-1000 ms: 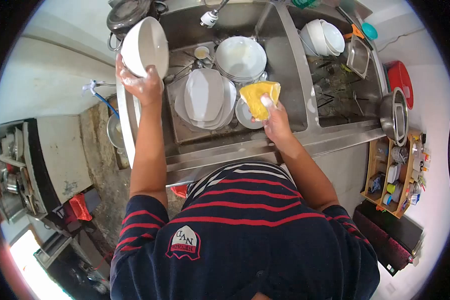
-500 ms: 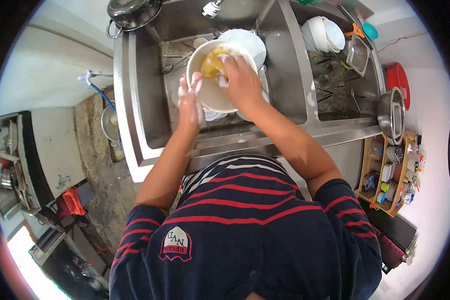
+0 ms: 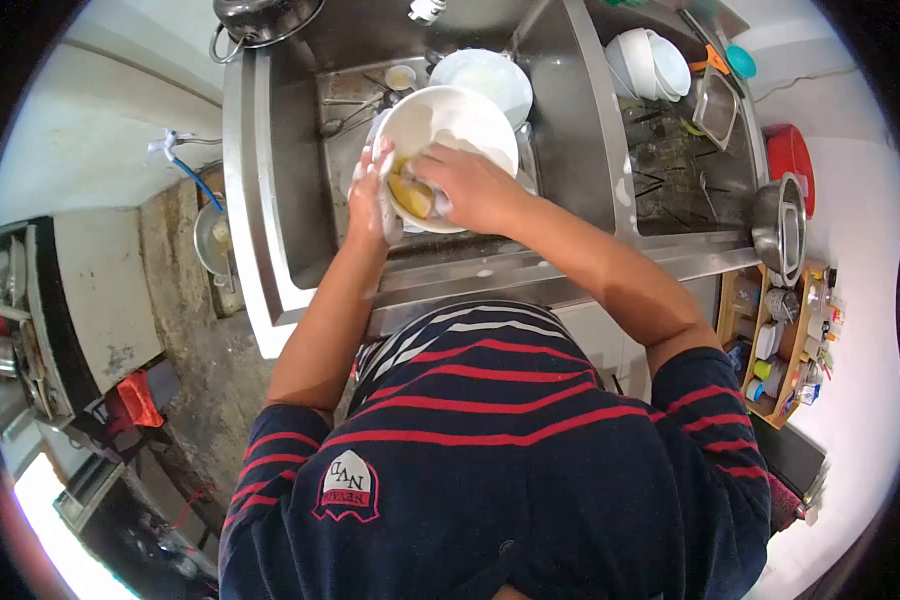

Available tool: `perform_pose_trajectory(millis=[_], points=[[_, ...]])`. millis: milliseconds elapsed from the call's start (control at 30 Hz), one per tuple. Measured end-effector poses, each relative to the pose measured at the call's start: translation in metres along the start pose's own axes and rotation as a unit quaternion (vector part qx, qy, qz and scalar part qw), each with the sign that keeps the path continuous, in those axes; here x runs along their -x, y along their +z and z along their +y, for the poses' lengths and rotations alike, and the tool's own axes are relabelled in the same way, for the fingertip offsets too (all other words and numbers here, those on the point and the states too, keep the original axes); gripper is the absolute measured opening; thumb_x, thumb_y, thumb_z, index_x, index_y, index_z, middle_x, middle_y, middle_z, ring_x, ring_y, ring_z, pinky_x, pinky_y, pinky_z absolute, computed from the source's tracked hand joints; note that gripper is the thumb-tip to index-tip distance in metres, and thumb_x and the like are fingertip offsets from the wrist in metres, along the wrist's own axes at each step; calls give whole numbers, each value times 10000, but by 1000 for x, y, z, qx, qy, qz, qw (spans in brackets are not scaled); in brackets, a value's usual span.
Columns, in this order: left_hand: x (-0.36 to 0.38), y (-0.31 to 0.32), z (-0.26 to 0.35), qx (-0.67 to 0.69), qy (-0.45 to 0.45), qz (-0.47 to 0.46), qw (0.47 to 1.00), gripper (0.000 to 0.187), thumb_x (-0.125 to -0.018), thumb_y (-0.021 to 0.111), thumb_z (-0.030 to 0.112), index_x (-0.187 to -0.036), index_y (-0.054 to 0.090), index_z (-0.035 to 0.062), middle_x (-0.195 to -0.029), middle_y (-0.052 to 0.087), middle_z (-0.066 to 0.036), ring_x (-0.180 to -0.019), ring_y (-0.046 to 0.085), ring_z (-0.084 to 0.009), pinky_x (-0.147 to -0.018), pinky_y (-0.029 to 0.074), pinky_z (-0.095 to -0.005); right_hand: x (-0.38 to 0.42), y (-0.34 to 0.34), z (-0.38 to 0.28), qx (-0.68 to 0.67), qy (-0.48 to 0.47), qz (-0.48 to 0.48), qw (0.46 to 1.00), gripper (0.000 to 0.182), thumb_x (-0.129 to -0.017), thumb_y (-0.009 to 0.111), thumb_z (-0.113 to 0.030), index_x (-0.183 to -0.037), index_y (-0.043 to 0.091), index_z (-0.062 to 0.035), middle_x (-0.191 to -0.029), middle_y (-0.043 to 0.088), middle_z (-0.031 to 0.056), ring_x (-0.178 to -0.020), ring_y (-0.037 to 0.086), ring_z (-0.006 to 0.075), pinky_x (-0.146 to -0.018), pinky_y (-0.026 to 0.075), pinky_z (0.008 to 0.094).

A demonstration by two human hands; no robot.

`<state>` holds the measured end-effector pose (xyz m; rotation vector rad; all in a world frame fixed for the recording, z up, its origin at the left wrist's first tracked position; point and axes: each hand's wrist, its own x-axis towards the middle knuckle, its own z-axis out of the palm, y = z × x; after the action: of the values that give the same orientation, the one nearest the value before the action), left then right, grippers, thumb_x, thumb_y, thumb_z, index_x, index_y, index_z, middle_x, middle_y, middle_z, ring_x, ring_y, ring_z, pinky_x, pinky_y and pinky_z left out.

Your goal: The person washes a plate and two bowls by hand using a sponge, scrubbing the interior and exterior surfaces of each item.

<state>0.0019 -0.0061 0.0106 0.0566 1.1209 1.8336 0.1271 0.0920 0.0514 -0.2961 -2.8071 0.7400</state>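
A white bowl [image 3: 480, 120] is tilted over the left sink basin, its inside facing me. My left hand [image 3: 372, 195], wet with suds, grips the bowl's left rim. Inside the bowl, my right hand [image 3: 460, 185] is closed around a yellow sponge [image 3: 410, 192], pressing it on the lower left of the inner wall. Behind the bowl lies a soapy white plate [image 3: 490, 80]. A small cup [image 3: 400, 78] and some spoons [image 3: 345, 122] lie on the basin floor to the left. Other dishes below the bowl are mostly hidden.
Stacked white bowls [image 3: 645, 62] and a rectangular metal tray [image 3: 716, 108] sit in the right basin. A dark pot [image 3: 265, 18] stands at the back left corner. At the right edge are a steel bowl [image 3: 782, 230] and a red basin [image 3: 790, 165]. The faucet [image 3: 426, 10] is overhead.
My right hand has moved the sponge down and left, from the upper part of the bowl to its lower left wall. The bowl has shifted slightly and turned in my left hand.
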Motion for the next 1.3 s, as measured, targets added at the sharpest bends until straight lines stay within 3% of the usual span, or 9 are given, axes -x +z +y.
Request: perform_pose_trajectory(millis=[167, 367, 500, 700, 800, 1033, 1100, 1200, 1300], points=[[-10, -9, -1, -29, -40, 12, 999, 472, -908, 592, 304, -1300, 462, 77, -1210, 523, -102, -1121, 510, -208, -916, 447, -376, -16, 7, 14, 129, 37, 88, 987, 221, -730, 624, -91, -947, 581, -95, -894, 551, 113, -842, 622, 315, -676, 518, 416], [-10, -13, -10, -19, -4, 3, 1000, 529, -904, 588, 300, -1338, 415, 51, -1281, 500, -108, -1169, 496, -225, -974, 429, -379, -12, -1, -4, 39, 206, -140, 968, 221, -686, 665, -183, -864, 675, -52, -811, 636, 162, -695, 632, 374, -701, 524, 449], [-8, -6, -7, -32, -32, -9, 999, 577, -890, 573, 424, -1330, 444, 73, -1197, 539, -96, -1077, 550, -254, -922, 455, -400, -18, 17, 11, -44, 27, 74, 996, 288, -733, 644, -182, -1007, 633, -93, -959, 592, 129, -822, 610, 371, -767, 490, 444], [-13, -4, -12, -63, -29, 42, 997, 537, -903, 590, 362, -1318, 463, 46, -1256, 519, -135, -1117, 527, -252, -923, 447, -361, -18, -11, 28, 299, -5, 50, 953, 171, -785, 567, -168, -921, 649, -105, -954, 589, 108, -818, 630, 306, -691, 494, 401], [-15, -11, -20, -124, 162, -84, 975, 527, -885, 619, 315, -1309, 485, 33, -1298, 487, -146, -1158, 501, -250, -945, 429, -355, -6, -5, 16, 181, 194, -122, 957, 244, -771, 594, -198, -919, 662, -16, -874, 648, 193, -808, 651, 339, -721, 510, 407], [-7, -5, -8, -68, 101, -5, 993, 483, -864, 641, 172, -1285, 484, -7, -1168, 557, -118, -1060, 538, -191, -923, 438, -314, -3, 33, -3, -304, 343, 37, 888, 360, -749, 633, -231, -1017, 660, 8, -897, 653, 243, -804, 637, 367, -765, 507, 425], [-3, 4, 3, -49, 35, 44, 997, 462, -866, 626, 159, -1289, 494, 29, -1164, 566, -113, -1069, 553, -204, -925, 444, -317, 16, 15, 4, -24, 162, -29, 986, 338, -734, 659, -219, -1012, 671, -26, -891, 651, 190, -822, 629, 349, -764, 499, 424], [1, 3, 0, -48, -4, 33, 998, 377, -963, 398, 263, -1265, 539, 88, -1318, 494, -83, -1151, 511, -231, -962, 448, -390, 23, -15, 22, 137, 122, -61, 981, 306, -712, 690, -224, -968, 681, -57, -964, 614, 151, -901, 610, 328, -773, 496, 414], [-19, -15, -21, 27, 61, -51, 996, 407, -857, 625, 182, -1222, 542, 22, -1176, 549, -98, -1040, 567, -204, -858, 480, -312, 20, -17, 13, 240, 103, -52, 964, 275, -733, 672, -222, -952, 675, -55, -1022, 590, 158, -922, 605, 321, -803, 492, 431]])
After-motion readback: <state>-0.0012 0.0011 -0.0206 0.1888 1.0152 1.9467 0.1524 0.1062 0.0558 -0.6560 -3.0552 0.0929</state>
